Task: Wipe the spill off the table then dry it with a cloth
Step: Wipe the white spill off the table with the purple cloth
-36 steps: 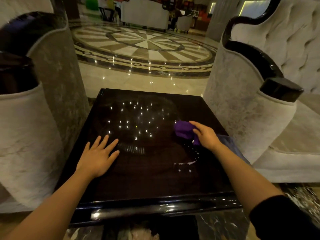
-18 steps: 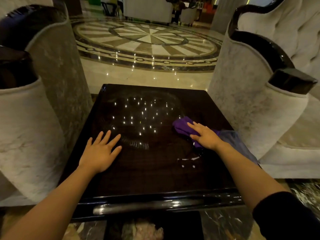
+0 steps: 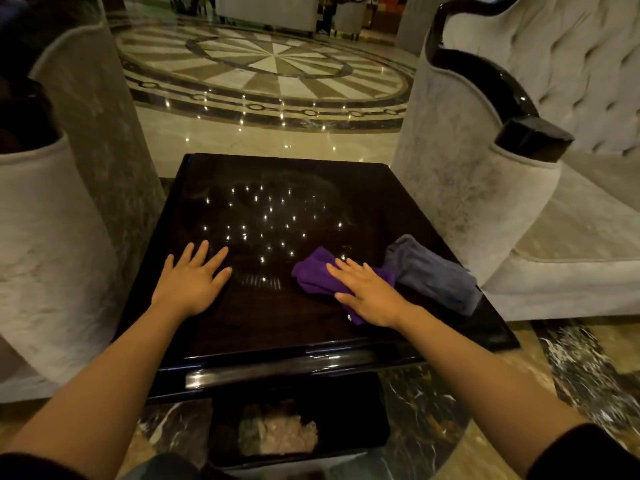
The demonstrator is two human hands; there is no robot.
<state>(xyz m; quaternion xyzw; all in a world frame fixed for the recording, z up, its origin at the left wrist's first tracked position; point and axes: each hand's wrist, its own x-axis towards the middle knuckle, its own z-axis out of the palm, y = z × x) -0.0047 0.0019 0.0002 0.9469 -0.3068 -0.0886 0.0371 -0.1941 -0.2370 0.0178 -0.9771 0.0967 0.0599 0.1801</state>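
A glossy dark square table (image 3: 277, 327) fills the middle of the head view, dotted with reflected lights. My right hand (image 3: 367, 292) presses flat, fingers spread, on a purple cloth (image 3: 313, 271) lying right of the table's centre. A folded grey cloth (image 3: 433, 271) rests by the table's right edge, touching the purple one. My left hand (image 3: 194, 282) lies flat and empty on the left part of the tabletop. No spill droplets show apart from one small white speck at the purple cloth's near edge.
Grey upholstered armchairs with black trim stand close on both sides, one at the left (image 3: 52, 220) and one at the right (image 3: 485, 188). Polished marble floor with a round inlay (image 3: 270, 64) lies beyond the table. The table's dark base (image 3: 294, 427) is below the near edge.
My right hand slid the purple cloth toward me and leftward over the white droplets, which no longer show. The grey cloth is now fully in view. My left hand stayed flat.
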